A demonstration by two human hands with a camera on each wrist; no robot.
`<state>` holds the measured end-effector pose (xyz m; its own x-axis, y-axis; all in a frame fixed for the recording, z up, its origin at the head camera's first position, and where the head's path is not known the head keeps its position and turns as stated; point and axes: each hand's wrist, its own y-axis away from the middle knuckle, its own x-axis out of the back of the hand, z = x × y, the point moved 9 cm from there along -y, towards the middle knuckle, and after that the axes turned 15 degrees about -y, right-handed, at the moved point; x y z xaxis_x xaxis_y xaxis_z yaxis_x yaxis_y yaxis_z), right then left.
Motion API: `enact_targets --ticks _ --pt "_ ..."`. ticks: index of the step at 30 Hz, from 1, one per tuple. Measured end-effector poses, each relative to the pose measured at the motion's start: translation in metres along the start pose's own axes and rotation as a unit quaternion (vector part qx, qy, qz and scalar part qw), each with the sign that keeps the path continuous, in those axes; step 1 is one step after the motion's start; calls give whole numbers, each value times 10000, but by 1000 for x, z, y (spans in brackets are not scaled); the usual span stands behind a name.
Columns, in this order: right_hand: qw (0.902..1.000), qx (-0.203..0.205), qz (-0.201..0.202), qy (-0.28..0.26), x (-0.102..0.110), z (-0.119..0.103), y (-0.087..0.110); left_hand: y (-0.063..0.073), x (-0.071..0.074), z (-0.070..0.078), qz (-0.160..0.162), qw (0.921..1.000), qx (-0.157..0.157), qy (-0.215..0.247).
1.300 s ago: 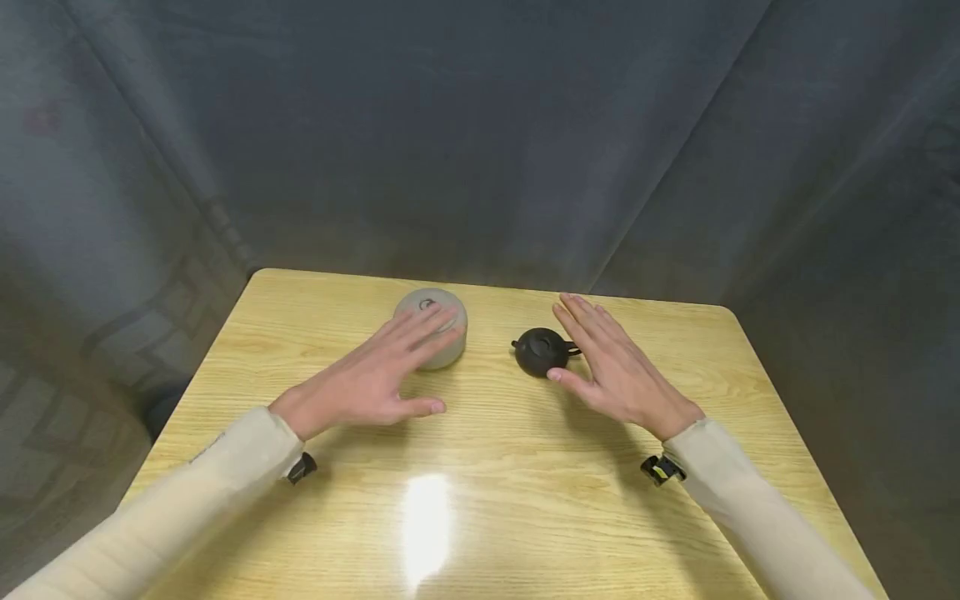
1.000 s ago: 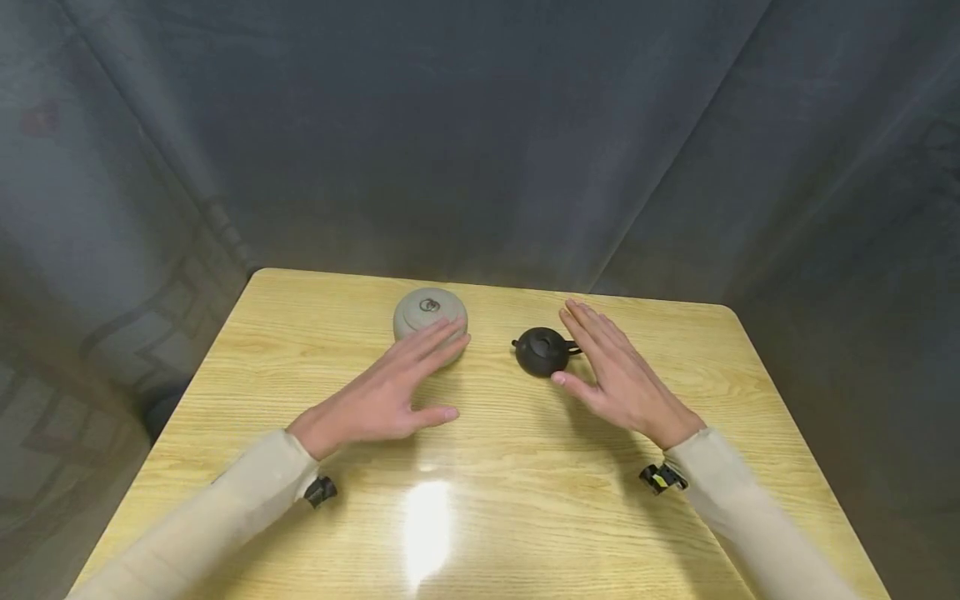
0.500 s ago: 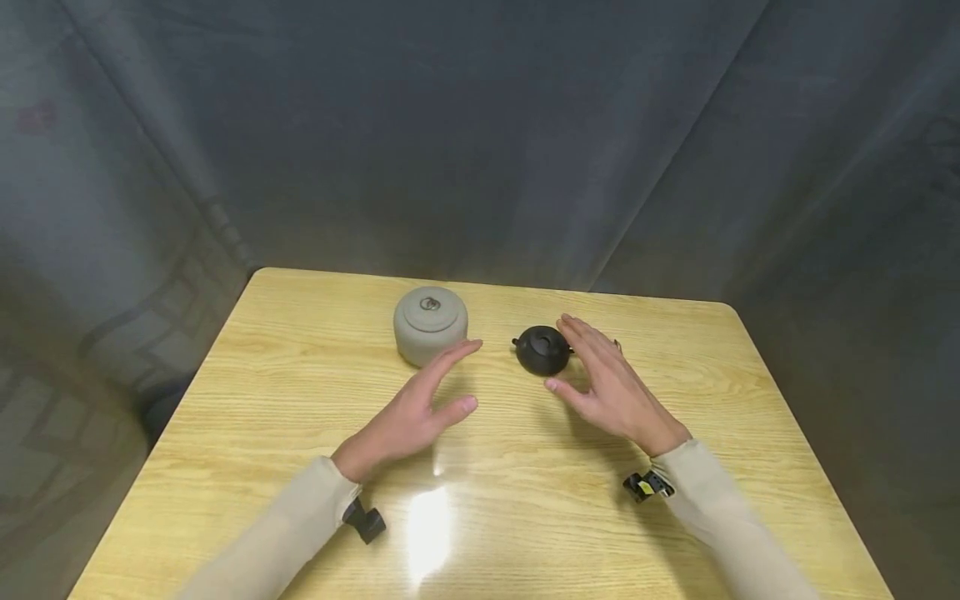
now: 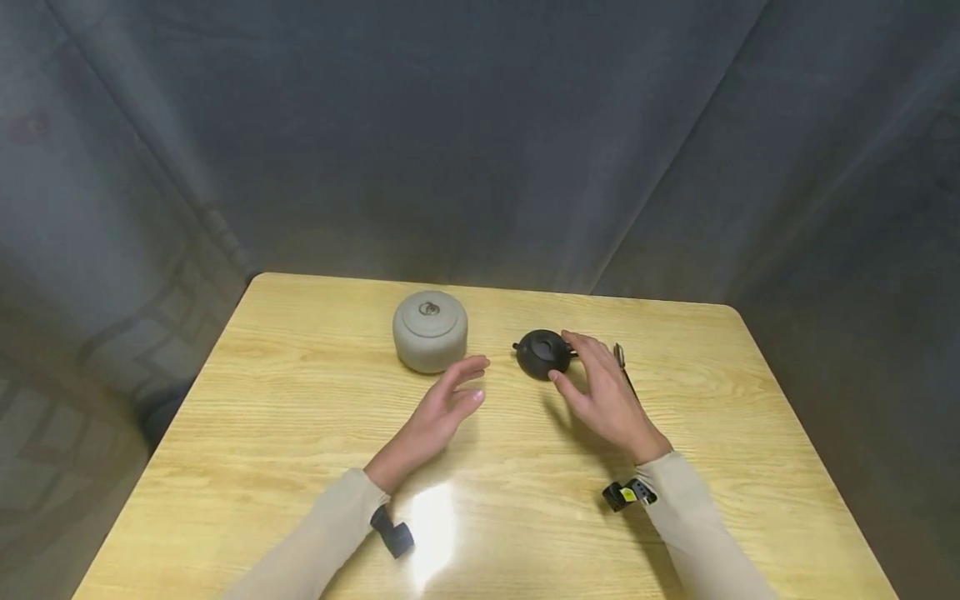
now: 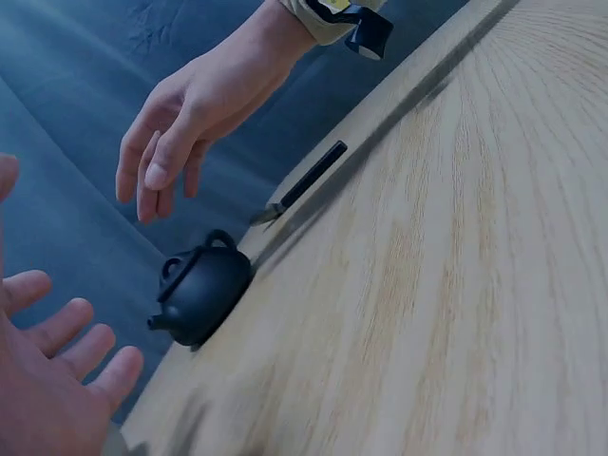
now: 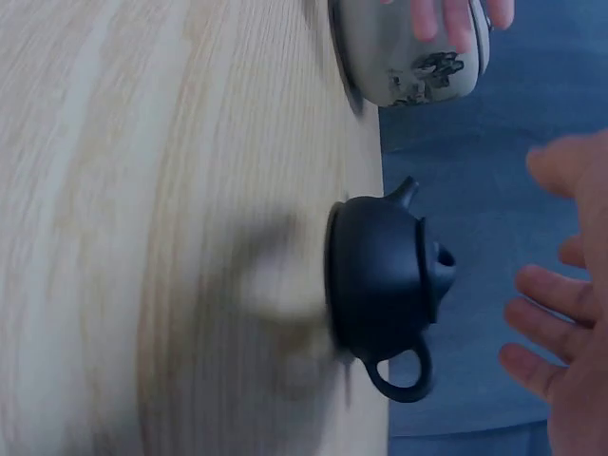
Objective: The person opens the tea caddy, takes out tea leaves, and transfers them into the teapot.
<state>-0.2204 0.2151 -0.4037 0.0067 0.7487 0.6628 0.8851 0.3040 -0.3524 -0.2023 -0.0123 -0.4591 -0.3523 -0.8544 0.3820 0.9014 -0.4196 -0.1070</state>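
A small black teapot (image 4: 542, 357) stands upright with its lid on; its spout points left and its handle right. My right hand (image 4: 606, 406) hovers over the handle side, fingers loosely bent. Both wrist views show a gap between that hand (image 6: 579, 332) and the teapot (image 6: 378, 275). A grey lidded jar (image 4: 429, 335) with a ring-shaped mark on top sits left of the teapot. Just in front of the jar hovers my left hand (image 4: 435, 417), fingers relaxed and holding nothing. In the left wrist view, the left hand's fingers (image 5: 90, 351) are spread apart.
A slim black-handled tool (image 5: 315, 175) with a grey tip lies on the wooden table (image 4: 285, 400), right of the teapot and partly behind my right hand in the head view. Dark grey curtains (image 4: 465, 150) hang around the table's back and sides.
My left hand has moved right and toward me, off the jar, uncovering it. The right hand has drawn slightly nearer to me, its fingers bending more, and the slim tool has come into sight.
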Motion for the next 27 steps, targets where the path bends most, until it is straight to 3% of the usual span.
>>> enact_targets --ticks 10,18,27 --pt "9978 -411 436 -271 -2 16 0 -25 -21 -19 43 9980 557 299" --pt "9941 -759 609 -475 -7 31 -6 -54 -33 -25 414 9929 890 667" --pt "9906 -965 832 -501 -13 36 -15 -75 -40 -36 622 9909 1057 561"
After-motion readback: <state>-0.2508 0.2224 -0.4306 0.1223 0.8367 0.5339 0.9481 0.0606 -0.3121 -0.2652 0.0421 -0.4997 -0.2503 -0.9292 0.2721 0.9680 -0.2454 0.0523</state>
